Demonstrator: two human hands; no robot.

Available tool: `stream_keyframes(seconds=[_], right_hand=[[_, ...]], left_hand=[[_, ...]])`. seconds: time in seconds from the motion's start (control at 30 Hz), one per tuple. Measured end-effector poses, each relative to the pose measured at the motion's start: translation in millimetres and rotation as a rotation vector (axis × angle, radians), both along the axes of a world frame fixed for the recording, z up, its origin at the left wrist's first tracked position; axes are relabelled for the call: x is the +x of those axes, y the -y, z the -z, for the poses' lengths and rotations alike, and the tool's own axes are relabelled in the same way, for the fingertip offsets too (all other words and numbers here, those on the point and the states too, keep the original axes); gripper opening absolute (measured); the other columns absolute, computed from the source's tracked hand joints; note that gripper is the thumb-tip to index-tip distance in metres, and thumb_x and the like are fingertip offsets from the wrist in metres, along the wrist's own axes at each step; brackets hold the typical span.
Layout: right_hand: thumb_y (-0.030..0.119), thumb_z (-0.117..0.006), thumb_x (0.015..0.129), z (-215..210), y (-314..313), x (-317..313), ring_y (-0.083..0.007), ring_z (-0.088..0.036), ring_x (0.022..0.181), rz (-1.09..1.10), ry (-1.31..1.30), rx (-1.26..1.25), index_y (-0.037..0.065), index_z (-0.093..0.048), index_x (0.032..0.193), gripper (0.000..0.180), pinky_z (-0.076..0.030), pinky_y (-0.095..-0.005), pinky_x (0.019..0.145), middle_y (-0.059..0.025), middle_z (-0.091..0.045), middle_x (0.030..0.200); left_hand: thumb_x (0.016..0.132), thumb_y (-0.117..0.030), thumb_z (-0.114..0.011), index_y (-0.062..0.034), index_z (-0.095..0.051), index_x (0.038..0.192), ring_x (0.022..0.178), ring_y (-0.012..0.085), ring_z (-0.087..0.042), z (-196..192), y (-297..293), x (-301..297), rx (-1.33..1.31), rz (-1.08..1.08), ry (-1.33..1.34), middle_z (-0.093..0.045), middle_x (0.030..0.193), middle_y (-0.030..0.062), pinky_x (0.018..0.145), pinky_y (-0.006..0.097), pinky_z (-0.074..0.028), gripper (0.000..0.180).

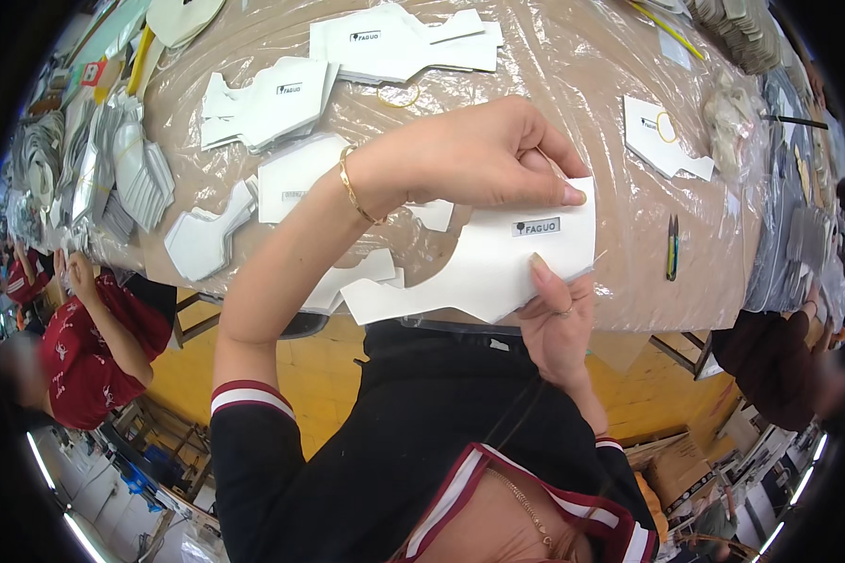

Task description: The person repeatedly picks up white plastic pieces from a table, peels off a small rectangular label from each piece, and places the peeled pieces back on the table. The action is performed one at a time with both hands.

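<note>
A white cut shoe-upper piece [498, 253] with a curved outline and a small dark printed label is held above the near table edge; its lower edge suggests several layers. My left hand [483, 155] reaches across from the left, its thumb and fingers pinching the piece's upper right corner. From below, my right hand [559, 324] grips the lower right edge, thumb on top and fingers underneath. A thin strand shows by the left fingers, too fine to make out. Below my left forearm lie more white pieces [324, 291], partly hidden.
Stacks of white pieces [277, 103] lie at the far left and far middle [394, 47]. A yellow rubber band rests on a white piece [643, 141] at right, near small thread snips [672, 249]. Grey piece bundles [141, 159] line the left. Co-workers sit at both sides.
</note>
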State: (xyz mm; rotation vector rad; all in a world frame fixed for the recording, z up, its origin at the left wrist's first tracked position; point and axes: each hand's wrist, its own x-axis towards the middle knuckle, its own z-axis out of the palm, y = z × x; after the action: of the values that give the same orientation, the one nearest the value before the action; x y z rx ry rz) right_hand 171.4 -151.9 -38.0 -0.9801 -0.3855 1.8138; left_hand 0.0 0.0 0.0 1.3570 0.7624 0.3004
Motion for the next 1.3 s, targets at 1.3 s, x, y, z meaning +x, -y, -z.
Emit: stream_keyframes(seconds=[1.3], right_hand=[[0.021,-0.058,0.101,49,9,29,-0.0181,-0.066,0.088,-0.264,0.340,0.074,-0.004,-0.061,0.117,0.030,-0.053,-0.0319,0.078,-0.0117,-0.068,0.095]], left_hand=[[0.095,-0.008,-0.064,0.0069,-0.052,0.124,0.090,0.0105,-0.066,48,64,40,-0.127,-1.015,0.604,-0.071,0.105,0.0118,0.077,0.024,-0.054,0.035]])
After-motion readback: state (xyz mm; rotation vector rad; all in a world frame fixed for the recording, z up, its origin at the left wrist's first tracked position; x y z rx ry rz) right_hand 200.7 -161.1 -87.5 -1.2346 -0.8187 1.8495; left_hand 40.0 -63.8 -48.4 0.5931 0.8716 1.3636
